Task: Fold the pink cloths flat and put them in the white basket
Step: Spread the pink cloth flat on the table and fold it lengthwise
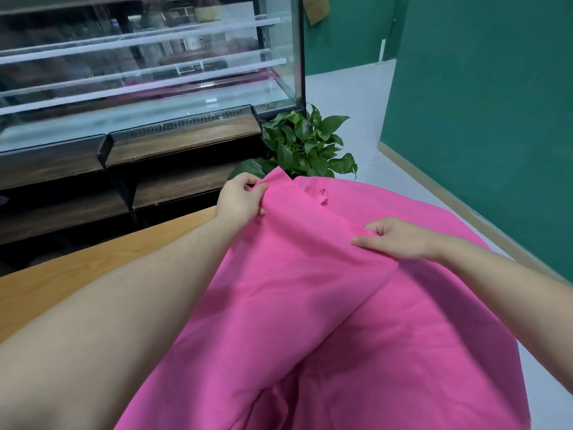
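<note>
Head view, L hand (240,198) & R hand (392,238) both pinching pink cloth (310,305), over table (93,259)

The cloth (325,305) is a plain bright pink with no print, darker pink in its folds. The table (77,274) shows a light yellow-brown wood grain. The display case (148,72) has clear glass, white shelf rails, a black frame and a dark brown wooden base. The potted plant (307,144) has glossy deep green leaves. The wall (480,103) is teal green with a pale beige skirting; the floor (347,94) is pale grey-white.
</note>
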Demonstrator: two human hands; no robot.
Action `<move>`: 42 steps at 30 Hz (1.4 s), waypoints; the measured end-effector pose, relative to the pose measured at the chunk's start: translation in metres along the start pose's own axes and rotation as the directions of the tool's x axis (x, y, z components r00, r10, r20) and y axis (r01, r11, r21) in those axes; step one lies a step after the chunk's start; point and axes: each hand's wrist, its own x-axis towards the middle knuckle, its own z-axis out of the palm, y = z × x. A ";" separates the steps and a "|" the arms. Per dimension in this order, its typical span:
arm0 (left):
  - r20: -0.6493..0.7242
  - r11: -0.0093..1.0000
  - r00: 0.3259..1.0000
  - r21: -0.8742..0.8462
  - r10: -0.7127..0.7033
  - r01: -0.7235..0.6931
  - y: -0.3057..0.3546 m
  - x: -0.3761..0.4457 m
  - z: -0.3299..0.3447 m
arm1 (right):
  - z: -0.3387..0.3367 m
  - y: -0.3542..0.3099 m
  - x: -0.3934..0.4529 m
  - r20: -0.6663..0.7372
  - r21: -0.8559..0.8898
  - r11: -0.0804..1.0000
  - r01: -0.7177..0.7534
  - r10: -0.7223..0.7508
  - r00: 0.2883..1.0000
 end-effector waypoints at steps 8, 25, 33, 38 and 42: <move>-0.063 0.912 0.998 0.408 -0.024 0.048 -0.038 0.018 0.030 | 0.015 0.021 0.026 -0.001 -0.010 1.000 -0.030 0.030 1.000; -0.022 0.950 0.989 0.276 -0.145 0.145 -0.074 0.053 0.057 | 0.020 0.008 0.059 -0.187 0.039 0.996 -0.079 0.085 0.979; 0.042 0.913 0.994 0.402 -0.096 0.072 -0.063 0.062 0.063 | 0.024 0.007 0.064 -0.272 0.028 1.000 -0.006 0.013 0.962; 0.079 0.879 0.996 0.477 -0.035 -0.007 -0.069 0.067 0.057 | 0.028 0.003 0.068 -0.217 -0.091 0.995 -0.041 0.020 0.976; 0.075 0.832 0.996 0.555 -0.039 -0.009 -0.068 0.067 0.061 | 0.026 -0.002 0.066 -0.185 -0.001 0.978 -0.209 0.205 0.961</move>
